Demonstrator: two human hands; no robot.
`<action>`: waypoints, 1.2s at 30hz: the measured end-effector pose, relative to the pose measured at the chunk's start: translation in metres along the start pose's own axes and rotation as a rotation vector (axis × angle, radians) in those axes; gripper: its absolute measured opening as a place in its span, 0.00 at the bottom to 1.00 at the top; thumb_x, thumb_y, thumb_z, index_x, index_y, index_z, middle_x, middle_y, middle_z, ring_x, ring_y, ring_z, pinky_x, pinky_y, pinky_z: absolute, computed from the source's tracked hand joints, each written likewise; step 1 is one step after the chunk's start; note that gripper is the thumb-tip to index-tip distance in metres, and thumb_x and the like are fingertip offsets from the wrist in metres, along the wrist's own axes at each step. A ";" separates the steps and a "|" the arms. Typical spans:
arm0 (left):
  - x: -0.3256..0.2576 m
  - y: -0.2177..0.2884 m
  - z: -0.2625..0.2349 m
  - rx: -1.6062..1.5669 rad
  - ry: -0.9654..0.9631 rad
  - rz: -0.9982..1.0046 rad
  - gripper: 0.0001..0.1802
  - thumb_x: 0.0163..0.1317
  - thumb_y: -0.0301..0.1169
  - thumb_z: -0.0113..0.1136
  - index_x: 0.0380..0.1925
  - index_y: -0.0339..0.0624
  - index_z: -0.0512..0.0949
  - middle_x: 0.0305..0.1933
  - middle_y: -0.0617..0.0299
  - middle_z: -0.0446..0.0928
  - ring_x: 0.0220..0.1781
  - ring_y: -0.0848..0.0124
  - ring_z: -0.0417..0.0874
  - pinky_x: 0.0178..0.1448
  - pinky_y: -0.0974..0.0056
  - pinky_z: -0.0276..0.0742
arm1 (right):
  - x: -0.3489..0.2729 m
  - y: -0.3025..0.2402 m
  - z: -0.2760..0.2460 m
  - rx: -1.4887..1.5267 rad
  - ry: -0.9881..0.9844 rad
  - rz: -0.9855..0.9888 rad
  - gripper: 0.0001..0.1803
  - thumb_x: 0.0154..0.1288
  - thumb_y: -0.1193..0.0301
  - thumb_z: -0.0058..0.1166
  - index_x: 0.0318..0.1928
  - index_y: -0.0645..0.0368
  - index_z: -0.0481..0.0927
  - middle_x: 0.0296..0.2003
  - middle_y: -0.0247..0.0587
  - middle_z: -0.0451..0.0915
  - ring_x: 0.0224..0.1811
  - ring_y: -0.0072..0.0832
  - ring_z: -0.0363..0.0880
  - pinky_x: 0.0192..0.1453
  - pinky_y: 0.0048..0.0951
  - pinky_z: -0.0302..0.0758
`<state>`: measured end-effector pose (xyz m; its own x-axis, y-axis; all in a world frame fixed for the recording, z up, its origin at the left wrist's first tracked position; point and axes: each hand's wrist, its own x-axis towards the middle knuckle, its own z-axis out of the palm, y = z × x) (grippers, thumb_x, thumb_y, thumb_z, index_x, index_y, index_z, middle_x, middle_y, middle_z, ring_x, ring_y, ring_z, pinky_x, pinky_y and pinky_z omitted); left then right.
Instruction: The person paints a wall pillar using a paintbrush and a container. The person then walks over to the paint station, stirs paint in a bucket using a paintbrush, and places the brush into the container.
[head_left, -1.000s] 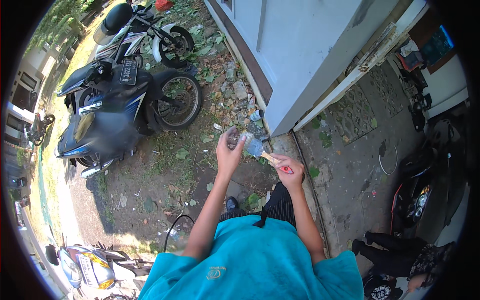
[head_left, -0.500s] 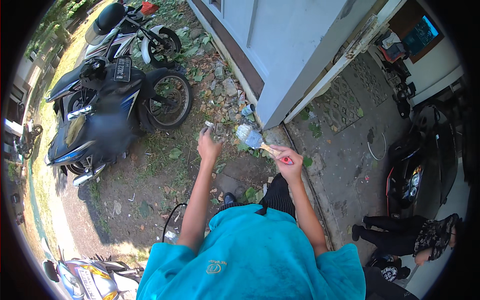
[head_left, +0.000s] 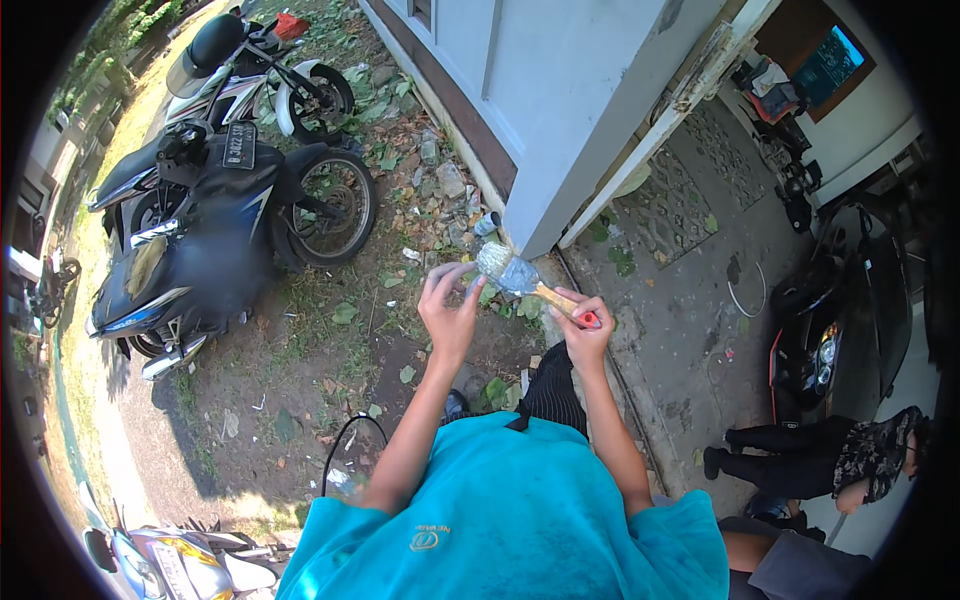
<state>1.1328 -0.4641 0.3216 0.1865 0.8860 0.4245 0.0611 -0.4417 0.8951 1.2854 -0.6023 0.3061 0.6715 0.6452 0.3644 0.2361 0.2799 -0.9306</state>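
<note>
My right hand (head_left: 588, 330) is closed around the wooden handle of a paintbrush (head_left: 519, 277), whose end is red. The brush points up and to the left, its pale bristles and grey-smeared ferrule showing beyond my fingers. My left hand (head_left: 447, 315) is raised beside the bristles with its fingers apart. Its fingertips are at the bristle edge; whether they touch I cannot tell. Beyond the brush, a small grey-blue can (head_left: 487, 223) lies on the ground by the wall's corner.
A grey wall panel (head_left: 570, 110) with a worn frame edge (head_left: 690, 95) rises ahead. Parked motorbikes (head_left: 190, 215) stand on the left and another (head_left: 165, 560) at lower left. At right are a black vehicle (head_left: 850, 320) and a person in dark clothes (head_left: 800, 465). Leaves and rubble litter the ground.
My left hand has moved right, toward the bristles, and its fingers have spread. The brush stays in my right hand, which has shifted slightly right and down.
</note>
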 end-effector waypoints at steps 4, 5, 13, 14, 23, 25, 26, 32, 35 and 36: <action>-0.002 0.006 0.004 0.081 0.075 0.237 0.13 0.49 0.20 0.69 0.37 0.39 0.84 0.39 0.58 0.79 0.32 0.72 0.77 0.37 0.68 0.75 | -0.003 -0.011 0.001 -0.026 0.000 -0.054 0.19 0.52 0.87 0.64 0.28 0.57 0.65 0.43 0.56 0.82 0.53 0.41 0.80 0.54 0.37 0.79; -0.002 0.006 0.004 0.076 0.072 0.261 0.13 0.49 0.20 0.69 0.37 0.39 0.84 0.39 0.58 0.79 0.32 0.72 0.77 0.37 0.68 0.75 | -0.004 -0.014 0.001 -0.027 -0.008 -0.063 0.19 0.52 0.87 0.64 0.28 0.57 0.65 0.43 0.56 0.82 0.53 0.41 0.80 0.54 0.37 0.79; -0.001 0.008 0.001 0.130 0.034 0.128 0.04 0.55 0.20 0.62 0.30 0.35 0.76 0.39 0.57 0.76 0.38 0.63 0.77 0.42 0.61 0.73 | -0.005 -0.022 0.008 0.057 0.014 -0.035 0.20 0.52 0.87 0.64 0.28 0.56 0.64 0.43 0.57 0.81 0.53 0.40 0.80 0.54 0.36 0.79; 0.000 0.007 0.000 0.139 0.016 0.135 0.04 0.55 0.20 0.62 0.30 0.35 0.76 0.39 0.57 0.76 0.38 0.63 0.77 0.42 0.61 0.73 | -0.005 -0.022 0.008 0.052 0.008 -0.038 0.20 0.52 0.87 0.64 0.28 0.56 0.64 0.43 0.57 0.81 0.53 0.40 0.80 0.54 0.36 0.79; 0.018 -0.034 -0.037 0.040 0.215 -0.129 0.16 0.71 0.35 0.49 0.30 0.32 0.73 0.28 0.62 0.69 0.31 0.73 0.68 0.38 0.69 0.65 | -0.002 -0.014 -0.001 0.098 0.059 -0.020 0.19 0.55 0.86 0.62 0.31 0.56 0.63 0.46 0.57 0.79 0.56 0.40 0.77 0.55 0.37 0.78; 0.017 -0.039 -0.038 0.082 0.162 -0.145 0.16 0.70 0.35 0.51 0.30 0.31 0.74 0.30 0.62 0.70 0.31 0.73 0.69 0.37 0.69 0.66 | -0.002 -0.014 -0.002 0.132 0.067 0.008 0.19 0.55 0.85 0.62 0.31 0.56 0.63 0.46 0.57 0.79 0.56 0.40 0.78 0.56 0.37 0.78; 0.015 -0.040 -0.037 0.131 0.112 -0.208 0.16 0.69 0.35 0.53 0.30 0.31 0.75 0.32 0.62 0.71 0.30 0.73 0.69 0.37 0.68 0.66 | -0.002 -0.014 -0.002 0.130 0.063 0.007 0.19 0.55 0.85 0.62 0.31 0.56 0.63 0.46 0.57 0.79 0.56 0.40 0.78 0.56 0.37 0.78; 0.002 -0.029 -0.028 0.022 -0.144 -0.292 0.32 0.56 0.28 0.67 0.59 0.39 0.65 0.48 0.58 0.73 0.38 0.73 0.76 0.42 0.67 0.74 | -0.006 -0.020 0.007 0.165 0.083 0.058 0.18 0.55 0.85 0.63 0.33 0.57 0.65 0.44 0.55 0.80 0.54 0.40 0.79 0.56 0.36 0.78; -0.006 -0.030 -0.020 -0.491 -0.434 -0.302 0.33 0.56 0.26 0.65 0.62 0.39 0.65 0.57 0.57 0.71 0.43 0.76 0.75 0.45 0.70 0.73 | -0.015 -0.025 0.000 0.188 0.080 0.150 0.16 0.57 0.84 0.61 0.37 0.58 0.66 0.43 0.56 0.81 0.51 0.38 0.81 0.55 0.36 0.78; -0.013 -0.032 -0.016 -0.521 -0.486 -0.319 0.30 0.58 0.25 0.64 0.61 0.38 0.67 0.55 0.58 0.73 0.45 0.75 0.76 0.48 0.70 0.73 | -0.021 -0.027 -0.004 0.239 0.103 0.148 0.16 0.58 0.83 0.61 0.37 0.58 0.66 0.42 0.55 0.82 0.49 0.37 0.82 0.53 0.35 0.79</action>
<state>1.1127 -0.4589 0.2901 0.6532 0.7450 0.1357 -0.2616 0.0539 0.9637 1.2678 -0.6268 0.3231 0.7567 0.6198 0.2081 -0.0339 0.3551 -0.9342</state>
